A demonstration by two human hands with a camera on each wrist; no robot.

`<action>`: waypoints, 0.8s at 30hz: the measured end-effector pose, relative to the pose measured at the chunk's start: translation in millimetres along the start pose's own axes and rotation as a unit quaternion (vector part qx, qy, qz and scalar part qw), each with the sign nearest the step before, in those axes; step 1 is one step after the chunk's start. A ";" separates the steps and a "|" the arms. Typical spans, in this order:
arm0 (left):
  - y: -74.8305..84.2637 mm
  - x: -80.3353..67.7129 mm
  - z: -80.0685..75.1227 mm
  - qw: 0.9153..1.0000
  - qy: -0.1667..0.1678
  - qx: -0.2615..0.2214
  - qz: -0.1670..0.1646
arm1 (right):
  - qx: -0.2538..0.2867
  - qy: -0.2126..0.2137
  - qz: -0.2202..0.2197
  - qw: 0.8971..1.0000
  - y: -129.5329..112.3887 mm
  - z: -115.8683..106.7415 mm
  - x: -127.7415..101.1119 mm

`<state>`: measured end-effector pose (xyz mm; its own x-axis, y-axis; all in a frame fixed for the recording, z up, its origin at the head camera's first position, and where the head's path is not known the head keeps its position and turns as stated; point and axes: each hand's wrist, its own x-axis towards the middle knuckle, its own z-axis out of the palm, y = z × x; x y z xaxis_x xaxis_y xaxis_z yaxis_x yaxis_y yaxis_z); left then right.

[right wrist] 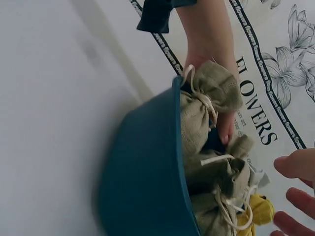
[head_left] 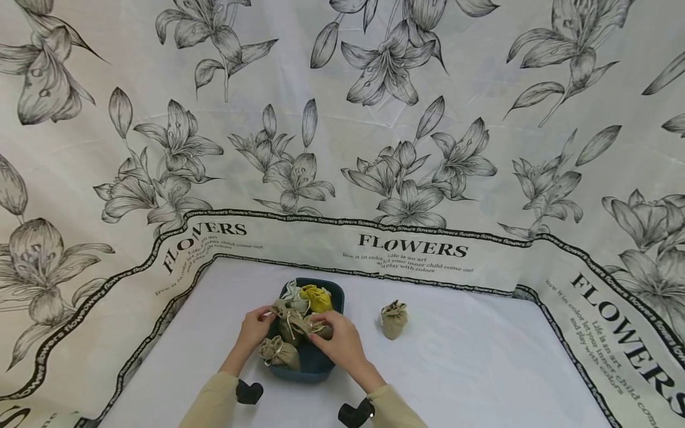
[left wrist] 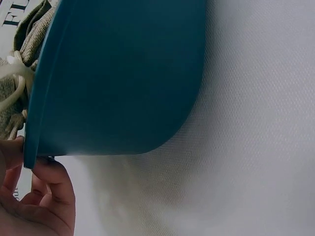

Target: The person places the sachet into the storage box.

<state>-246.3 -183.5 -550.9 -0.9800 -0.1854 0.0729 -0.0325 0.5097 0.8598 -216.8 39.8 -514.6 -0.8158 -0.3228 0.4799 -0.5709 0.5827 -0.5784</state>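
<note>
A teal tub (head_left: 321, 367) sits near the front edge of the white table (head_left: 481, 380), heaped with small drawstring pouches (head_left: 279, 352). The left hand (head_left: 255, 326) curls its fingers over the tub's left rim. The right hand (head_left: 337, 339) rests on a tan pouch (head_left: 319, 328) inside; how tightly it grips, I cannot tell. Farther right, well apart, one pouch (head_left: 394, 319) stands on open tabletop. A flowered cloth (head_left: 374, 119) rises behind.
</note>
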 end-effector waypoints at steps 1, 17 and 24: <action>0.3 -0.1 -0.1 1.000 0.000 0.001 -0.001 | -0.012 0.017 -0.006 1.000 2.0 -2.5 1.0; 0.4 -0.3 -0.4 1.000 0.001 0.007 -0.011 | -0.086 0.216 -0.058 0.971 46.0 -42.6 5.1; 1.5 -0.3 -0.1 1.000 0.000 0.005 -0.016 | -0.133 0.274 -0.036 0.952 73.4 -56.9 -4.5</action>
<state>-246.0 -182.7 -549.6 -0.9785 -0.2012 0.0452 -0.0658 0.5124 0.8562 -249.7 126.5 -521.6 -0.5630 0.0254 0.8261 -0.5209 0.7651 -0.3785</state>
